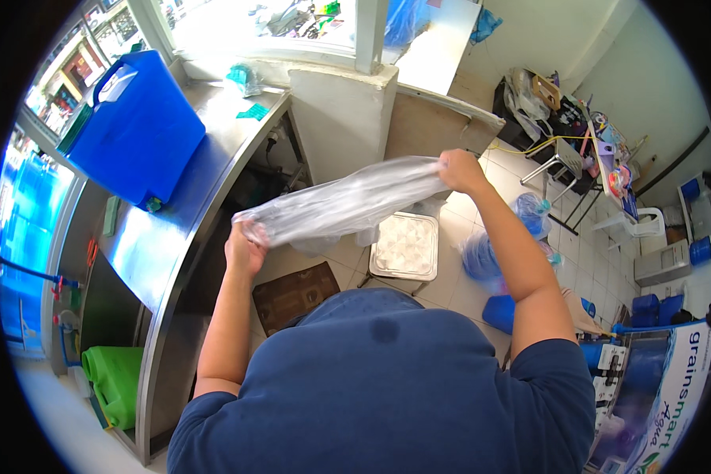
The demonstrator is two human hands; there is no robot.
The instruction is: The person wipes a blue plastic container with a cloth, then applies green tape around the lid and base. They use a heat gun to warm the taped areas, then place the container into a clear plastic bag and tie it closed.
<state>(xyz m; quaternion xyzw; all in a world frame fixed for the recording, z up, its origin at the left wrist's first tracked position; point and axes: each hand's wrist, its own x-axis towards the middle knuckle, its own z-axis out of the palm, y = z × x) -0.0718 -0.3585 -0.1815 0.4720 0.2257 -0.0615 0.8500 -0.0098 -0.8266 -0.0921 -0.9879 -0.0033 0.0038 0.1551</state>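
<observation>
- So, far left: a big blue jug [138, 126] lies on its side on the steel worktop [162, 245], with a green container [117, 383] low beside it.
- Left hand [245, 251] has its grip closed around one end of a clear plastic bag [347, 201].
- That bag is stretched taut in mid-air between both hands, over a square steel tray [405, 246] on the floor. Looks like early going: it's bunched up, not opened out.
- Right hand [460, 171] is fisted round the other end.
- Further right: blue bags [482, 257] on the tiles, then a blue-and-white printed banner [671, 403] at the edge.
</observation>
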